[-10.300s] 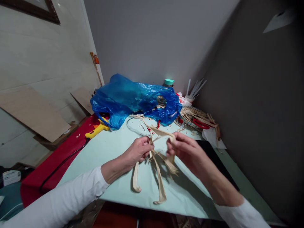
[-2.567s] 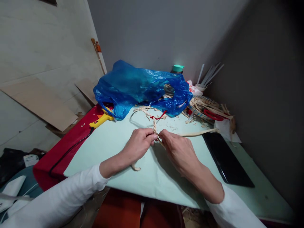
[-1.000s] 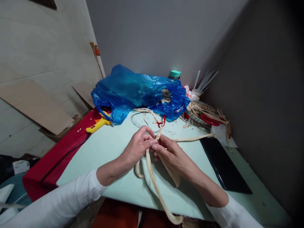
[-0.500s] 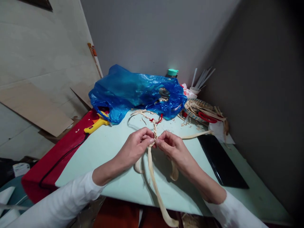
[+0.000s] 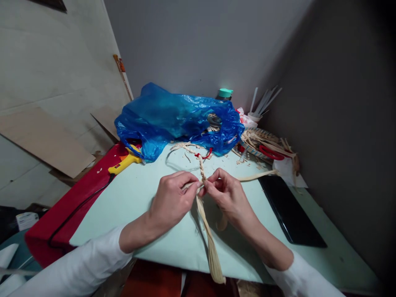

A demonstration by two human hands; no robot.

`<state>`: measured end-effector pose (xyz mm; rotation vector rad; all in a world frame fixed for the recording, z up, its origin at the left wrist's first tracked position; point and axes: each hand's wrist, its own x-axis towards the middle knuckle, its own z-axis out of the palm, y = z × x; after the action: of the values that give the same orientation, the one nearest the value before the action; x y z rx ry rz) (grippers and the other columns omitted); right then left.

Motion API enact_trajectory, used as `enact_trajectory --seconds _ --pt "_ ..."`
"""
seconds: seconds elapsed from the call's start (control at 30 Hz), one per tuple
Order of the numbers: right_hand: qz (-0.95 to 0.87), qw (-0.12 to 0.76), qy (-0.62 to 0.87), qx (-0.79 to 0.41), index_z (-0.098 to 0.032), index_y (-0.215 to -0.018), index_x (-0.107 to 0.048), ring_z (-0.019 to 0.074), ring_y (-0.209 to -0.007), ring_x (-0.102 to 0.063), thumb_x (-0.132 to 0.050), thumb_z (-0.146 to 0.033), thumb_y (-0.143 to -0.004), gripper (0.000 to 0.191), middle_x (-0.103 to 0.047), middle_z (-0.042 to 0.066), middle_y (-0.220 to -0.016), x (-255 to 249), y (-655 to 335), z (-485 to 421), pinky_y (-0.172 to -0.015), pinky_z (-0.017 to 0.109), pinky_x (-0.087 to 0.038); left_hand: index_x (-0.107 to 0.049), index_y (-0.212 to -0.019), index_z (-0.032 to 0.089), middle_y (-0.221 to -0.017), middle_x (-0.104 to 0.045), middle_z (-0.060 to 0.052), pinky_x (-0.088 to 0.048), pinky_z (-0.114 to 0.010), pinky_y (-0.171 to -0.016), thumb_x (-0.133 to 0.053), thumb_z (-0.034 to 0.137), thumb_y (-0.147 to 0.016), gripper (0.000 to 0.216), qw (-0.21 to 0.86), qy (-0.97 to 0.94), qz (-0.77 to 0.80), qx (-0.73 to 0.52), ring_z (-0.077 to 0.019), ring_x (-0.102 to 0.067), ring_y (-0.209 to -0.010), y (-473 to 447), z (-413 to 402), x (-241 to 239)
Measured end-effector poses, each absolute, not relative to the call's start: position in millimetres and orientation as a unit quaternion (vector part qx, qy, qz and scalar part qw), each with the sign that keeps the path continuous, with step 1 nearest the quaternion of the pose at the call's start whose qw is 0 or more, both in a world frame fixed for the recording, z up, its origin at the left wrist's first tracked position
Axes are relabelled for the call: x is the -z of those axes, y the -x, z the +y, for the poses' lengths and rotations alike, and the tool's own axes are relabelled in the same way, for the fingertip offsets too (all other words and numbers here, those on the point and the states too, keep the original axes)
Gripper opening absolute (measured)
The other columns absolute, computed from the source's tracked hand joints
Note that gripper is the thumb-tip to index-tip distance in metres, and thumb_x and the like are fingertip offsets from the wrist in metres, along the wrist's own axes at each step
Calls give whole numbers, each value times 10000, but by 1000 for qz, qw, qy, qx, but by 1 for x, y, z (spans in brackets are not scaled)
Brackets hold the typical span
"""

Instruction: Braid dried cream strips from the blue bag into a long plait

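A braid of pale, dry plant strips [image 5: 201, 167] runs from a red tie [image 5: 198, 155] on the tabletop toward me. My left hand [image 5: 175, 196] pinches a strip at the near end of the braid, thumb against fingers. Close beside it, my right hand [image 5: 227, 196] is closed on the braid's lower end. One long loose strip [image 5: 208, 237] hangs down between the hands toward the table's front edge. The curled tip of another strip [image 5: 222, 222] shows under my right hand.
A blue plastic bag [image 5: 173, 119] lies at the back. To its left is a yellow glue gun [image 5: 125, 163] with a black cord. A basket of strips [image 5: 258, 144] holds red-handled scissors [image 5: 270, 153]. A black flat panel [image 5: 289, 210] lies on the right of the pale green tabletop [image 5: 123, 210].
My left hand has drawn slightly left and down, with a strip stretched from the braid. The hanging strip has swung and its end is higher. My right hand stays at the braid.
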<state>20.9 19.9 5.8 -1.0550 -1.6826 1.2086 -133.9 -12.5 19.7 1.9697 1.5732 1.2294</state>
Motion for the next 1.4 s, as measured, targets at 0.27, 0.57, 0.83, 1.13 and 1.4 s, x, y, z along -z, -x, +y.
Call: enact_trajectory --seconds 0.27,0.57,0.83,1.13,1.4 --pt "-552 409 410 -600 -183 -707 -514 63 -407 -296 -635 -339 -823 229 -387 -94 -434 -2 -16 20 -438 208 -196 -630 -787 126 -640 -582 -41 -416 -262 -520 -416 66 -887 244 -165 -816 462 -306 -150 -542 -566 123 -23 2" --pt "-503 445 428 -605 -180 -725 -533 100 -537 -484 -693 -378 -761 257 -596 -15 -643 9 -13 30 -514 218 -359 -607 -1082 11 -894 -686 -162 -519 -324 -610 -415 82 -895 277 -204 -840 448 -229 -229 -636 -767 112 -26 9" --pt "-515 485 434 -558 -171 -705 -537 61 -455 -325 -673 -415 -784 290 -489 -60 -557 -2 -18 27 -451 203 -245 -677 -1007 186 -958 -652 -54 -461 -301 -823 -548 251 -898 181 197 -662 530 -493 -172 -586 -900 132 -6 -13" --pt "-563 397 380 -618 -174 -799 -542 80 -489 -426 -599 -402 -849 240 -583 -20 -638 -4 -16 21 -469 206 -278 -527 -778 147 -659 -499 30 -249 -190 -459 -577 393 -848 261 625 -487 425 -438 -44 -362 -486 131 7 -7" --pt "-806 285 413 -314 -177 -922 -571 153 -627 -548 -434 -300 -938 185 -655 45 -770 -8 -28 23 -605 267 -359 -503 -660 156 -553 -474 56 -181 -201 -415 -595 345 -793 249 548 -508 522 -412 -32 -304 -408 141 6 -10"
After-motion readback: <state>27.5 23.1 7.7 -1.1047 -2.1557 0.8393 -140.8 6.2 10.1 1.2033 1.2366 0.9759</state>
